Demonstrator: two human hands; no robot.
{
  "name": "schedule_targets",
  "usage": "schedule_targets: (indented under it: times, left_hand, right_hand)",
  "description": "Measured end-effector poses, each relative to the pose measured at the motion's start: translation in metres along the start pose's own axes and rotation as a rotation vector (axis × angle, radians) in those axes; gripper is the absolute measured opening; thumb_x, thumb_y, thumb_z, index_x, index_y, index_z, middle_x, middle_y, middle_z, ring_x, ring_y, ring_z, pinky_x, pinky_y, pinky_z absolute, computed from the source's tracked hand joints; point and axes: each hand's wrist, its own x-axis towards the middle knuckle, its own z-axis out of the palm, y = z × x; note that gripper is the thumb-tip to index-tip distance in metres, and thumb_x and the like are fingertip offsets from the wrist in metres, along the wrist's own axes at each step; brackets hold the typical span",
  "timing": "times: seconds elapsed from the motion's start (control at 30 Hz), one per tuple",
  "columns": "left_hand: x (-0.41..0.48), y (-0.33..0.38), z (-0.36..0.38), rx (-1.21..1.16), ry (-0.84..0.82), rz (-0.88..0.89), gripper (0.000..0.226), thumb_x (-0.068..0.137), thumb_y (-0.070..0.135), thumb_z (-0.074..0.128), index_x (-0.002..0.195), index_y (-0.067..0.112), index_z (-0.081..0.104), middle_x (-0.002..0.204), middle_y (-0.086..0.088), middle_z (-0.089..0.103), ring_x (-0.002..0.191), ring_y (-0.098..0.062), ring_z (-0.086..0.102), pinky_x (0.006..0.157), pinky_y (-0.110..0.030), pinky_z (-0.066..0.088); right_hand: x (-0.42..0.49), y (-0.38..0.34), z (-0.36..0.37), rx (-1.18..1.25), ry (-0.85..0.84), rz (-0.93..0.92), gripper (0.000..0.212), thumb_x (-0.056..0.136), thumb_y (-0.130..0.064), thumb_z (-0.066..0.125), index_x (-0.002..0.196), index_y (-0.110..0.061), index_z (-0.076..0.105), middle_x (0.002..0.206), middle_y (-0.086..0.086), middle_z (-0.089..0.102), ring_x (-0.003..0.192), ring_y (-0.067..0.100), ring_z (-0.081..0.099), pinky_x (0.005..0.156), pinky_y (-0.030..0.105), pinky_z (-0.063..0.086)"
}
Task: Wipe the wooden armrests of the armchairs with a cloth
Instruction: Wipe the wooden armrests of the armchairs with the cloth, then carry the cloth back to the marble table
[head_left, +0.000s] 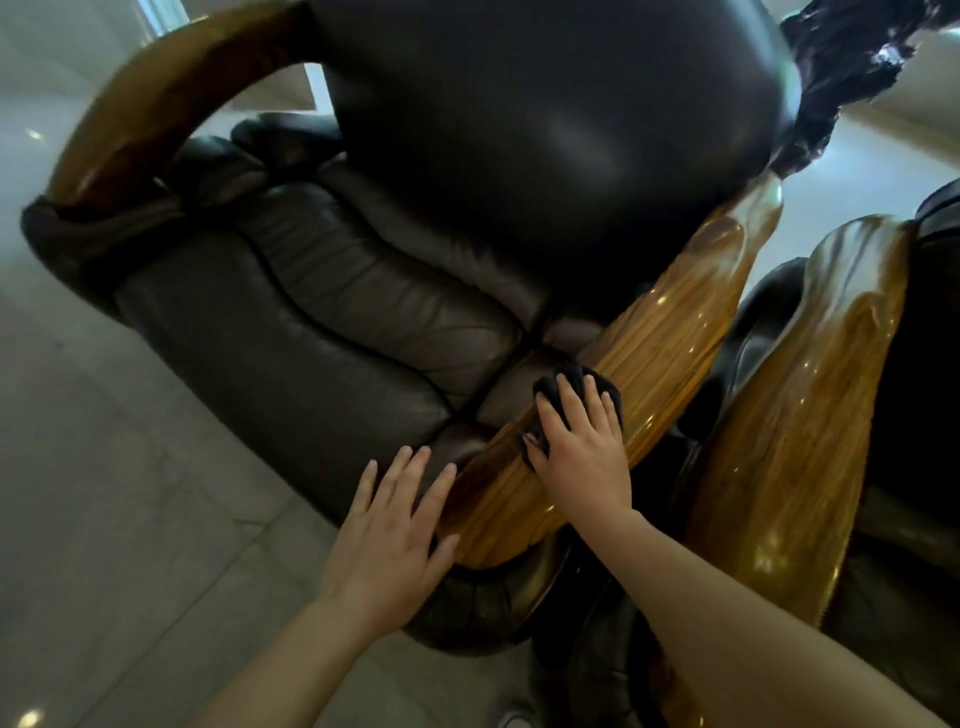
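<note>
A dark leather armchair (322, 312) fills the middle of the head view. Its near wooden armrest (670, 343) is glossy golden-brown and runs from lower centre up to the right. My right hand (576, 447) presses a dark cloth (576, 379) flat onto this armrest, about halfway along it. My left hand (395, 525) rests with fingers spread on the armrest's front end and the leather beside it, holding nothing. The chair's far wooden armrest (150, 104) curves along the upper left.
A second armchair stands close on the right, its wooden armrest (810, 415) almost parallel to the one under my hand, with a narrow dark gap between them. Pale tiled floor (104, 467) spreads to the left and below. A dark crumpled object (852, 57) sits at the upper right.
</note>
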Motion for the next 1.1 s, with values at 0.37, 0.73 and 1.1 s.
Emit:
schedule_targets:
  times: [0.37, 0.73, 1.1]
  left_hand:
    - [-0.095, -0.054, 0.005, -0.078, 0.044, -0.319, 0.074, 0.091, 0.063, 0.018, 0.157, 0.030, 0.007, 0.167, -0.009, 0.002, 0.152, -0.025, -0.010, 0.122, -0.051, -0.002]
    - [-0.209, -0.103, -0.014, -0.063, 0.129, -0.692, 0.073, 0.091, 0.060, 0.030, 0.153, 0.021, 0.030, 0.157, -0.017, 0.033, 0.148, -0.037, 0.023, 0.117, -0.060, 0.020]
    - [-0.312, -0.126, -0.034, -0.118, 0.190, -1.002, 0.077, 0.090, 0.066, 0.014, 0.156, 0.027, 0.019, 0.164, -0.011, 0.020, 0.152, -0.032, 0.006, 0.120, -0.060, 0.007]
  right_hand:
    - [-0.037, -0.105, 0.012, 0.155, -0.213, -0.475, 0.028, 0.085, -0.030, 0.071, 0.112, -0.022, 0.068, 0.111, 0.003, 0.062, 0.088, 0.023, 0.059, 0.073, 0.036, 0.055]
    - [-0.019, -0.261, -0.058, 0.460, -0.388, -0.533, 0.030, 0.084, -0.034, 0.070, 0.112, -0.024, 0.071, 0.107, -0.003, 0.063, 0.090, 0.020, 0.064, 0.078, 0.029, 0.050]
    - [-0.041, -0.390, -0.094, 0.447, -0.431, -0.857, 0.030, 0.086, -0.037, 0.067, 0.112, -0.023, 0.069, 0.102, -0.002, 0.062, 0.087, 0.021, 0.063, 0.076, 0.036, 0.053]
